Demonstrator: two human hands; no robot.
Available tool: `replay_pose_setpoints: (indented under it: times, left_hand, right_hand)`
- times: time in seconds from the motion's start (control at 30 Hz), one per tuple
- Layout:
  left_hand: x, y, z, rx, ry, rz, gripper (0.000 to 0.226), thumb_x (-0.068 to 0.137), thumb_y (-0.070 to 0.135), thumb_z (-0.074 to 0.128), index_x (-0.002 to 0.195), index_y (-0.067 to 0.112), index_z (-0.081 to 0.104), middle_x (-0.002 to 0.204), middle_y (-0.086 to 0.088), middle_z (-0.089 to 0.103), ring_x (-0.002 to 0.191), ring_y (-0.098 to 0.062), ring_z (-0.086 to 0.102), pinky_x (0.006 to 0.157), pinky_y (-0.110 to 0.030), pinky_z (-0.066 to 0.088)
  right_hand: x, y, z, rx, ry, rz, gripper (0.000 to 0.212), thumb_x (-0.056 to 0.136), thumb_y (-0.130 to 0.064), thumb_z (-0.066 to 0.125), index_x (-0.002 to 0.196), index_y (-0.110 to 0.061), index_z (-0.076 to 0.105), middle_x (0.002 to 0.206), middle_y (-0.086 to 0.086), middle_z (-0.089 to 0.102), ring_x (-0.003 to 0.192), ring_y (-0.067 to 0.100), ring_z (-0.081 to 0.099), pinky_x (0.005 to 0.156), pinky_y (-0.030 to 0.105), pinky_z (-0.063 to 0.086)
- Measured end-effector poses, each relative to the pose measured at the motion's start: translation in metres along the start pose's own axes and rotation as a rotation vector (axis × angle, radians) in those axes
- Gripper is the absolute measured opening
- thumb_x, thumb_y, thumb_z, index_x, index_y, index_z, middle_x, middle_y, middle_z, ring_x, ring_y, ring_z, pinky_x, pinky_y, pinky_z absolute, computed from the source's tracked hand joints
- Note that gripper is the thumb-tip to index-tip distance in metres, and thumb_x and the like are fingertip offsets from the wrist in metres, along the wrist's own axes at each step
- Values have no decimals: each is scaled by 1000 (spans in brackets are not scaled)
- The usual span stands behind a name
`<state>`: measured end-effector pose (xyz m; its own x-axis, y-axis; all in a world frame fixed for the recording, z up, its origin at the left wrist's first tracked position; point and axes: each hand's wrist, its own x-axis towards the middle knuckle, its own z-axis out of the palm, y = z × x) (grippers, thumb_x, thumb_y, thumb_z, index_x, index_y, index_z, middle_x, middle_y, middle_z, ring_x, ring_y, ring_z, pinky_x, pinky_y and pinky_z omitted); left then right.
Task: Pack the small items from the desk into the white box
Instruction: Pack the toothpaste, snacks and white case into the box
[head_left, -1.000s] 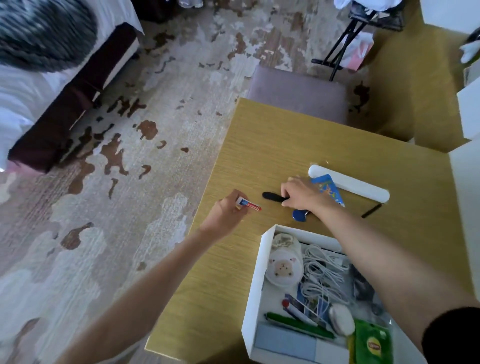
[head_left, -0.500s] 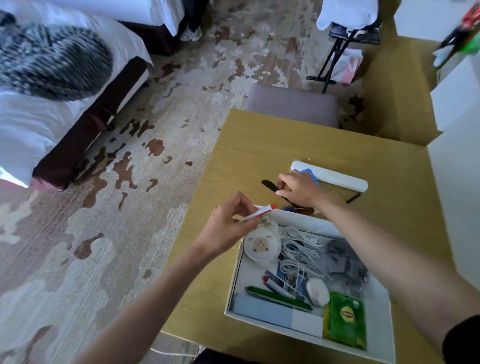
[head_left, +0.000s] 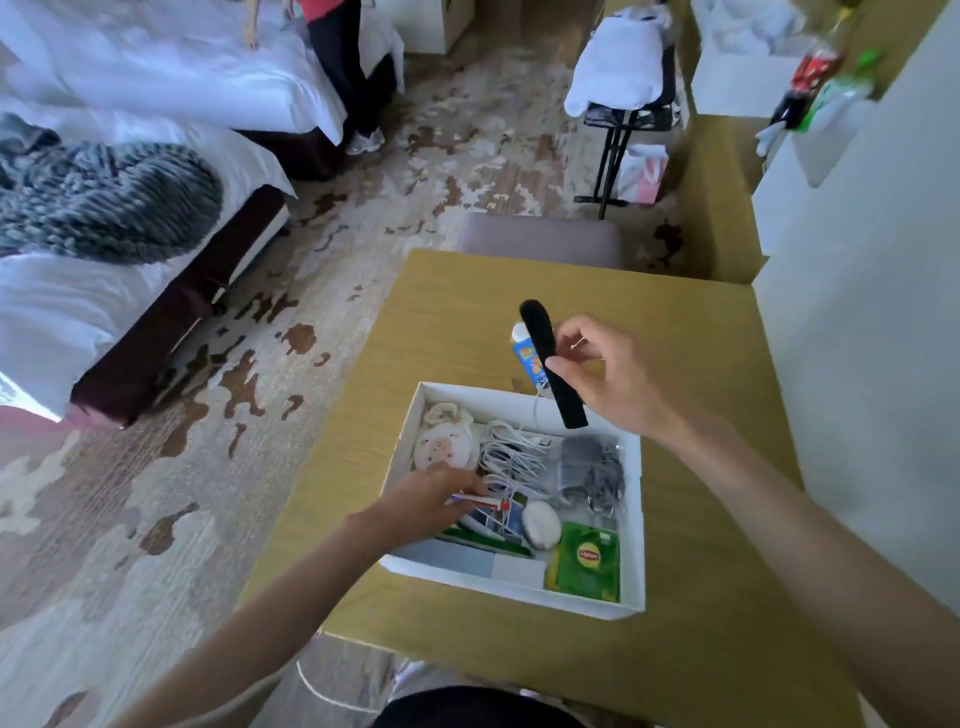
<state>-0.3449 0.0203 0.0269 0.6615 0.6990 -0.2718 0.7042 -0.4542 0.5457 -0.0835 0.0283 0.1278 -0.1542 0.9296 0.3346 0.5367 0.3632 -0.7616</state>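
The white box sits on the wooden desk, filled with a white cable, a green tea packet, a sheep-face pouch and several other small items. My left hand reaches inside the box and pinches a small red-and-white tube low over the contents. My right hand holds a flat black stick tilted in the air above the box's far edge. A blue packet lies on the desk behind the stick, partly hidden.
A padded stool stands at the desk's far edge. A bed with a grey knit blanket lies to the left across patterned carpet. A white wall and cabinet border the desk on the right. A person's legs stand by the far bed.
My left hand has carried the red-and-white tube from the box's far rim down into the box. My right hand has lifted the black stick off the desk into the air.
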Motion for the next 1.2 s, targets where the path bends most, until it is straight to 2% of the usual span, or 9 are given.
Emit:
replay_pose_setpoints:
  times: [0.13, 0.3, 0.47, 0.63, 0.83, 1.0, 1.07, 1.13, 1.2]
  left_hand:
    - [7, 7, 20, 180, -123, 13, 23, 89, 18, 60, 108, 25, 68, 109, 2, 69, 100, -14, 60, 82, -24, 46]
    - [5, 8, 26, 205, -109, -32, 24, 89, 11, 57, 108, 21, 68, 110, 2, 69, 101, -15, 62, 87, -27, 49]
    - [-19, 1, 15, 320, 129, -24, 29, 87, 8, 50, 104, 24, 68, 106, 1, 68, 105, -19, 56, 87, -37, 50]
    - [-49, -1, -3, 383, 478, 102, 24, 77, -3, 60, 93, 10, 71, 94, -5, 72, 96, -26, 63, 74, -36, 56]
    - [-58, -8, -15, 345, 573, 114, 18, 82, 2, 60, 91, 12, 71, 92, -1, 72, 95, -22, 63, 63, -32, 55]
    - [-34, -9, -33, 241, 541, 101, 18, 86, 8, 56, 97, 12, 69, 100, -2, 70, 102, -22, 59, 69, -35, 55]
    - [-18, -8, -41, 105, 536, 51, 20, 88, 8, 53, 101, 13, 68, 106, -1, 69, 104, -20, 57, 77, -37, 52]
    - [0, -1, -51, -66, 538, -21, 22, 90, 8, 50, 102, 15, 68, 107, 1, 69, 99, -16, 59, 80, -31, 50]
    - [21, 5, -61, -206, 536, -74, 24, 91, 8, 48, 101, 17, 68, 106, 3, 69, 92, -12, 63, 76, -24, 50]
  right_hand:
    - [-43, -6, 5, -124, -167, 36, 14, 89, -17, 64, 101, -23, 59, 86, -9, 60, 74, 5, 58, 65, 17, 45]
    - [-73, 2, 35, -198, -347, 197, 20, 93, -11, 59, 113, -11, 62, 99, 1, 59, 91, 17, 58, 83, 34, 47]
    - [-79, 14, 69, -306, -514, 218, 41, 86, 8, 54, 121, -12, 61, 112, 3, 59, 97, 14, 57, 81, 27, 48]
    - [-72, 20, 110, -414, -531, 89, 37, 80, 8, 56, 111, -12, 64, 109, 6, 58, 98, 25, 58, 78, 38, 48]
    - [-66, 29, 140, -350, -648, 54, 47, 79, 4, 57, 117, -23, 62, 128, -3, 56, 112, 19, 56, 89, 31, 46]
    - [-52, 27, 109, -209, -333, 107, 27, 92, -9, 55, 114, -19, 66, 113, -4, 64, 99, 12, 61, 83, 27, 50]
    - [-42, 26, 84, -132, -153, 88, 21, 92, -12, 57, 111, -15, 66, 106, -3, 67, 94, 7, 61, 79, 16, 47]
    - [-30, 31, 58, -90, 9, 127, 18, 92, -16, 59, 108, -19, 66, 98, -8, 67, 87, 2, 60, 69, 7, 41]
    - [-17, 44, 37, -98, 136, 197, 15, 93, -18, 58, 104, -20, 67, 93, -10, 67, 84, 2, 60, 66, 9, 40]
